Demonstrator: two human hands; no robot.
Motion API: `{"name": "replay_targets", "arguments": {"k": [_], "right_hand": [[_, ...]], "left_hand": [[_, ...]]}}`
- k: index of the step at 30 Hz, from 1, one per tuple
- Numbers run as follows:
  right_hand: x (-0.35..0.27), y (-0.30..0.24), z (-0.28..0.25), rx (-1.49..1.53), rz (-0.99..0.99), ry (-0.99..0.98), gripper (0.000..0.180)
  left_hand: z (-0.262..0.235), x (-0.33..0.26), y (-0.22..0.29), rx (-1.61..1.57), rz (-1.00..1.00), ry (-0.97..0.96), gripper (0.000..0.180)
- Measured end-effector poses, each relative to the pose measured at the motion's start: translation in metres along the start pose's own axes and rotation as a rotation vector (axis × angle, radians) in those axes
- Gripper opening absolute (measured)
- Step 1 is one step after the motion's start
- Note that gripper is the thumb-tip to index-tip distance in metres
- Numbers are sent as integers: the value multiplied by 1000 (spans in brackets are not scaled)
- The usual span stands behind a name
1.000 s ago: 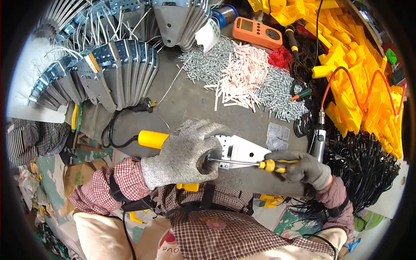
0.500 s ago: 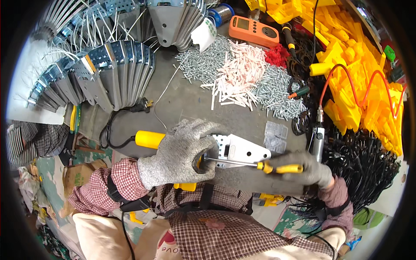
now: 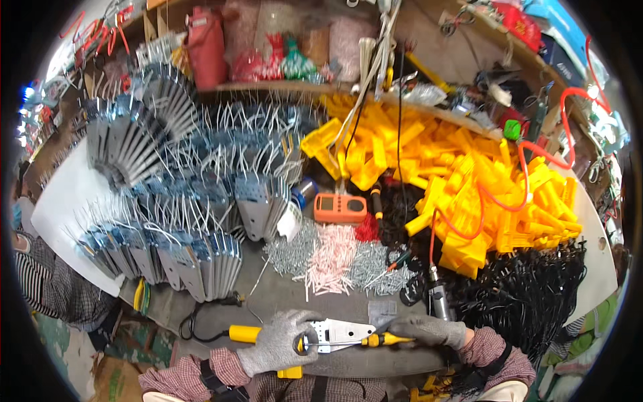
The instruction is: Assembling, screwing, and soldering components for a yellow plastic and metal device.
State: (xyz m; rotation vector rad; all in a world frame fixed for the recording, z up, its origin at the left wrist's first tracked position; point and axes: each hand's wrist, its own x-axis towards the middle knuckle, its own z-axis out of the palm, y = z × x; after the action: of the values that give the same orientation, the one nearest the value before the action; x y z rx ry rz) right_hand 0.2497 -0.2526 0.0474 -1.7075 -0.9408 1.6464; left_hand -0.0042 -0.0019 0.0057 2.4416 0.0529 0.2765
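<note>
My left hand (image 3: 281, 343), in a grey knit glove, is closed around a yellow housing whose end (image 3: 244, 333) sticks out to the left with a black cord. A tapered pale metal plate (image 3: 348, 331) with holes extends from this hand to the right. My gloved right hand (image 3: 430, 331) grips a screwdriver (image 3: 383, 340) by its yellow and black handle. The shaft runs left along the plate's near edge, toward the left fingers. Its tip is hard to make out there. Another yellow part (image 3: 290, 372) shows below my left hand.
Piles of screws (image 3: 292, 251) and pale pink sleeves (image 3: 331, 258) lie beyond the plate, with an orange meter (image 3: 340, 208) behind. Stacked metal plates (image 3: 201, 264) stand left. At right are yellow housings (image 3: 462, 228), black cords (image 3: 516, 295) and an air tool (image 3: 439, 298) on a red hose.
The view has tipped upward, so the shelf and back of the bench show and my hands sit lower. Both hands keep hold of the same things, the screwdriver still lying along the plate.
</note>
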Motion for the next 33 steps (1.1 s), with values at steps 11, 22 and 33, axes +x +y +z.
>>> {"name": "replay_targets", "arguments": {"k": [11,22,33], "right_hand": [[36,-288,-43,-1178,-550,1303,43],[208,-408,-139,-1349,-245,1582,22],[229,-369,-193,-1844,-109,1467,31]], "left_hand": [[15,-3,11,11,91,59,54],[-15,-86,0,-1100,133,-15,27],[6,-144,-24,-1601,-379,-151,50]]}}
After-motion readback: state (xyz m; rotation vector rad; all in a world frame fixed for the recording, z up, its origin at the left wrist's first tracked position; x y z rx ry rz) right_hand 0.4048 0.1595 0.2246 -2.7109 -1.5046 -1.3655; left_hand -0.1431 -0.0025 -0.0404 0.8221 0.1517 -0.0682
